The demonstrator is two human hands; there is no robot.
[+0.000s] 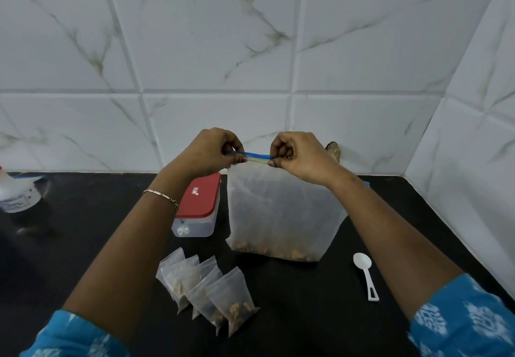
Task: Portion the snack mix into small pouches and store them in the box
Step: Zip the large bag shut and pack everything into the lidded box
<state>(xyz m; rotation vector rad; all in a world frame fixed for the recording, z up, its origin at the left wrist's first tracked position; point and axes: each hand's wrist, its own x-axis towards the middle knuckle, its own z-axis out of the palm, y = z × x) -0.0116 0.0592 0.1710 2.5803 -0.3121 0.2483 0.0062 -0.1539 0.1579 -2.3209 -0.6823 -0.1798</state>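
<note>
Hands, left hand (216,147) and right hand (295,151), pinched the zip strip (257,156) of a soft, light, floppy snack bag (281,211), best held there

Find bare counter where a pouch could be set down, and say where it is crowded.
Bare counter lies between the small pouches and the spoon, in front of the big bag; also between the bottle and the red-lidded box. Crowded where box, bag and pouches cluster.
</note>
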